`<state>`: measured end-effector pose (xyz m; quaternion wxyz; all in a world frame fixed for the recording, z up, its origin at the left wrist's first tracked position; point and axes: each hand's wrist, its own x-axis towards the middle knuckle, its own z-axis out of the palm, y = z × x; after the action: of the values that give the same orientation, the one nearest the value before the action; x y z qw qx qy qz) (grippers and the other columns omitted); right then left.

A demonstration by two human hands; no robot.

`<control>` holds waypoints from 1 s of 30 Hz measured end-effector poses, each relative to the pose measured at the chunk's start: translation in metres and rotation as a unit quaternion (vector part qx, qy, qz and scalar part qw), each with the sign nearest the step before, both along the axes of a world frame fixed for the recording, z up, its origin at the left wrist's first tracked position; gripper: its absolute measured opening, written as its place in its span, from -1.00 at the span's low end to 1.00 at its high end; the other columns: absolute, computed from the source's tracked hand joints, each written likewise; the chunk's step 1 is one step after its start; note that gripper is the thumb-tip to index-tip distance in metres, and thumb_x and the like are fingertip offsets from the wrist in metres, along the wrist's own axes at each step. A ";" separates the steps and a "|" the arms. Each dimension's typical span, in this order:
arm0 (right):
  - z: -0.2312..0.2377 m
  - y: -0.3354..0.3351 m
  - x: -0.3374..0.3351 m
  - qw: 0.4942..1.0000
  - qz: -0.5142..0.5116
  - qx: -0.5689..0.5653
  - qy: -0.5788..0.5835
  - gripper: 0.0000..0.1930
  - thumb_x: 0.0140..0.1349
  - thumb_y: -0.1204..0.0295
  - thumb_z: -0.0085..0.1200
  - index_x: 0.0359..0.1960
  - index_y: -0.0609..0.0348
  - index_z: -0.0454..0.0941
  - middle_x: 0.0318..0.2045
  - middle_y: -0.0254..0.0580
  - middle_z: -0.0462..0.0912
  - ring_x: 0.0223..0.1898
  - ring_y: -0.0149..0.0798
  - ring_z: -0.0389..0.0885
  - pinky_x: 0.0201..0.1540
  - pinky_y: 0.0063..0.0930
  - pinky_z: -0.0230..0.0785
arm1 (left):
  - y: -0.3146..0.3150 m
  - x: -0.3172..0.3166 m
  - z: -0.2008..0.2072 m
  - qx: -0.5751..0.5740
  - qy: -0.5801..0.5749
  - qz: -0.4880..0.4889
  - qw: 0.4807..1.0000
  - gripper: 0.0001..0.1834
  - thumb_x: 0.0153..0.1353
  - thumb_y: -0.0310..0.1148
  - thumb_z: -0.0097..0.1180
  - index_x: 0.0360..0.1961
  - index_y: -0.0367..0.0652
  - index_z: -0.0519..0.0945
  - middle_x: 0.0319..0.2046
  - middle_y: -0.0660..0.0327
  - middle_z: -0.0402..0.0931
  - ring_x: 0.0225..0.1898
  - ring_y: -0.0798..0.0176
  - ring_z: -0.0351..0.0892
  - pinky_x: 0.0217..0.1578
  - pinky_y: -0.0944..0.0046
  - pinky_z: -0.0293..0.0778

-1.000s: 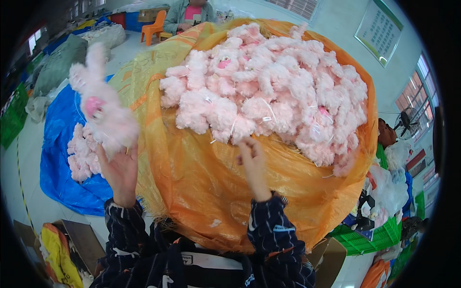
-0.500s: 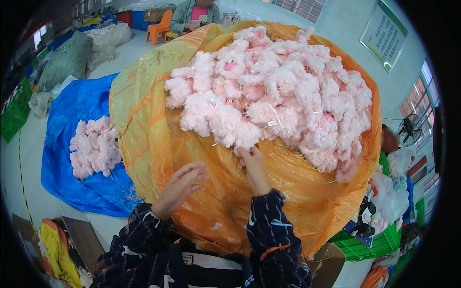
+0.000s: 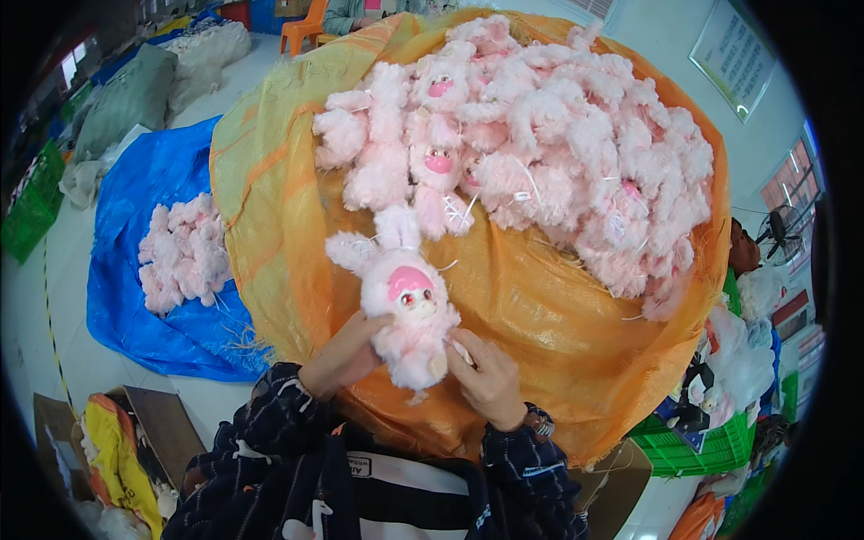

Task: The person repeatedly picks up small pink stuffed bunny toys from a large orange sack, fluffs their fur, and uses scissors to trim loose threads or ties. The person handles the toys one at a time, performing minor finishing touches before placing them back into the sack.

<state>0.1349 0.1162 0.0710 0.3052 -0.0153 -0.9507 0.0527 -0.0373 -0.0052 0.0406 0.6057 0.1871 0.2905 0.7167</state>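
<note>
A pink plush bunny doll (image 3: 405,346) with long fluffy ears is held upright in front of me, its pink-and-white face with red eyes turned toward me. My left hand (image 3: 353,354) is closed around its side, the fingertips partly hidden behind the fur. On the other side my right hand (image 3: 490,376) pinches the doll's low right edge between thumb and fingers. Beyond my hands, a big heap of the same pink plush dolls (image 3: 576,153) lies on an orange woven sack (image 3: 540,360). White tags and ties show on several of them.
At the left, a blue woven sheet (image 3: 126,234) bears a smaller pile of pink plush pieces (image 3: 184,256). Cardboard boxes (image 3: 162,427) stand low left, and a green crate (image 3: 702,454) low right. An orange chair (image 3: 303,29) and a seated person (image 3: 353,13) are at the back.
My right hand has drawn one plush doll off the heap's near edge toward me and turned it face up. My left hand, open before, has closed on it. The view has tilted down slightly.
</note>
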 end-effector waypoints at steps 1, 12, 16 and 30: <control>0.001 -0.002 0.001 1.000 0.013 -0.003 -0.002 -0.64 -0.13 0.60 0.03 -0.20 0.11 0.50 -0.14 -0.13 0.49 -0.31 -0.22 0.52 -0.35 -0.49 0.40 | -0.002 0.000 -0.006 -0.014 0.007 -0.008 1.000 -0.45 0.13 -0.29 -0.06 0.14 -0.27 0.17 0.04 0.09 0.32 0.04 0.13 0.35 0.09 0.14 0.23; 0.010 0.009 0.012 0.856 0.030 -0.511 0.071 -0.70 0.02 0.61 -0.03 -0.14 0.30 0.46 -0.09 -0.05 0.46 -0.05 -0.23 0.44 -0.02 -0.46 0.27 | -0.022 0.000 0.009 -0.038 0.119 -0.043 0.991 -0.34 -0.06 -0.36 0.14 0.10 -0.28 0.23 -0.01 0.10 0.37 0.04 0.19 0.35 0.06 0.23 0.27; 0.006 0.008 -0.005 0.808 -0.008 -0.576 0.125 -0.72 0.08 0.52 0.04 -0.15 0.36 0.44 -0.12 -0.12 0.46 -0.08 -0.33 0.41 -0.03 -0.47 0.25 | -0.014 0.003 -0.005 -0.010 0.228 -0.112 0.967 -0.26 -0.09 -0.33 0.23 0.14 -0.23 0.19 0.00 0.14 0.34 0.06 0.25 0.30 0.08 0.24 0.23; 0.006 -0.007 -0.023 0.540 -0.052 -0.806 0.236 -0.74 0.20 0.34 -0.02 -0.22 0.32 0.46 -0.34 -0.26 0.56 -0.37 -0.48 0.50 -0.33 -0.60 0.39 | -0.012 0.022 -0.011 0.010 0.183 -0.227 0.957 -0.18 0.00 -0.27 0.19 0.22 -0.23 0.01 0.12 0.16 0.18 0.11 0.33 0.18 0.09 0.29 0.16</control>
<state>0.1121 0.1093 0.0774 0.3793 -0.2915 -0.3980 0.7828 -0.0155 -0.0173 0.0301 0.6872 0.3818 0.3390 0.5168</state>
